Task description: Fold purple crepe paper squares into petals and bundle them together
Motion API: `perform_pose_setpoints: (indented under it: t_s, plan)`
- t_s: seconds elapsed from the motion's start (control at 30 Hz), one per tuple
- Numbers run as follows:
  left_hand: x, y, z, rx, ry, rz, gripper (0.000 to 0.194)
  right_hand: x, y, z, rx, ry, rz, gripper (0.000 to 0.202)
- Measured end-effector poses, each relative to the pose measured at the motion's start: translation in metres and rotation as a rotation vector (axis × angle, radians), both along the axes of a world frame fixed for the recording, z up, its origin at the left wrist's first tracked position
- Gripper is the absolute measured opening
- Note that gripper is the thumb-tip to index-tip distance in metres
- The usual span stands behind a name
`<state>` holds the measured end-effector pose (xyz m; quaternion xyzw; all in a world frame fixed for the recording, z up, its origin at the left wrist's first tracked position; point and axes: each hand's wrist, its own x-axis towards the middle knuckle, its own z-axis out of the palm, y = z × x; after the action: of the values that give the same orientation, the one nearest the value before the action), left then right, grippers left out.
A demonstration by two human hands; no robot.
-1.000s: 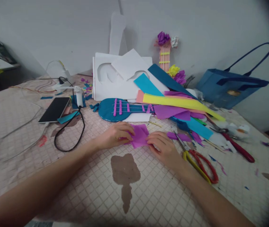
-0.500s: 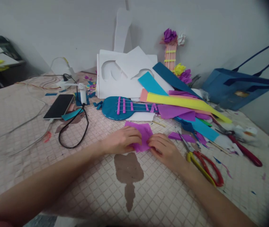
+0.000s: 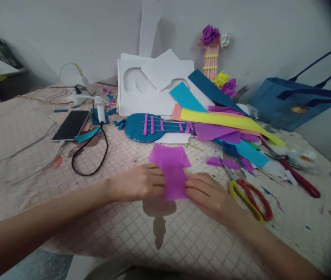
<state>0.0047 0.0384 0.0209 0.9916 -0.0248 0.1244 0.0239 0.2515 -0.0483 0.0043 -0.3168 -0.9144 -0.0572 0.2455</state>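
Purple paper [image 3: 175,181]: located at the middle of the table [image 3: 119,229], between its near edge and the blue toy guitar [image 3: 143,128]. The part between the hands has its long axis running from the near edge toward the far edge. Beyond it, a wider purple section lies crosswise, left to right; whether this is the same sheet or a second one overlapping is hard to tell.

Left hand [image 3: 143,182]: fingers curled, closed on the left side of the purple paper. Right hand [image 3: 208,194]: fingertips drawn together, pinching its right side. Slight blur at the left fingers.

Surface: pale cover with a diamond grid; brown patch [image 3: 159,219] just on the near side of the paper. Scissors [image 3: 249,198], red and yellow handled, lie right of the right hand, blades pointing toward the far edge. Farther right, pliers [image 3: 302,181] with a red handle. Phone [image 3: 71,125] toward the left, near a looped black cord [image 3: 105,149]. Blue toy guitar lies crosswise, neck to the right, reaching the heap of coloured strips [image 3: 226,119].

Room: grey wall [image 3: 258,23] behind the far edge; white boards [image 3: 130,99] lean there. Blue bag [image 3: 282,99] stands toward the far right corner. Second table [image 3: 8,70] at far left.
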Motion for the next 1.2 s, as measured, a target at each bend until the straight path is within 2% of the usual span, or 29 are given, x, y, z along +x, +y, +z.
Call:
perform_pose_setpoints:
  t_s: [0.1, 0.2, 0.37, 0.47, 0.6, 0.8, 0.97, 1.2]
  plan:
    - [-0.013, -0.022, -0.005, -0.049, 0.027, -0.017, 0.02, -0.003, -0.02, -0.005, -0.089, -0.034, 0.058, 0.019]
    - [-0.021, -0.034, -0.012, -0.209, 0.018, 0.063, 0.018, -0.004, -0.026, -0.012, -0.251, 0.041, 0.042, 0.022]
    - [-0.02, -0.035, -0.018, -0.502, -0.061, 0.177, 0.007, -0.004, -0.017, -0.013, -0.547, 0.226, 0.049, 0.022]
    - [-0.016, -0.036, -0.02, -0.666, -0.119, 0.196, 0.006, -0.005, -0.013, -0.008, -0.658, 0.269, 0.043, 0.016]
    - [-0.009, -0.038, -0.019, -0.833, -0.148, 0.286, 0.006, -0.009, -0.011, -0.001, -0.764, 0.264, -0.052, 0.011]
    - [0.004, -0.045, -0.018, -0.832, -0.087, 0.458, 0.012, -0.02, -0.011, -0.001, -0.803, 0.301, -0.172, 0.009]
    - [0.011, -0.05, -0.025, -0.758, -0.104, 0.589, 0.011, -0.023, -0.013, -0.006, -0.804, 0.309, -0.216, 0.011]
    - [0.015, -0.051, -0.027, -0.705, -0.078, 0.588, 0.006, -0.027, -0.014, -0.006, -0.773, 0.33, -0.259, 0.013]
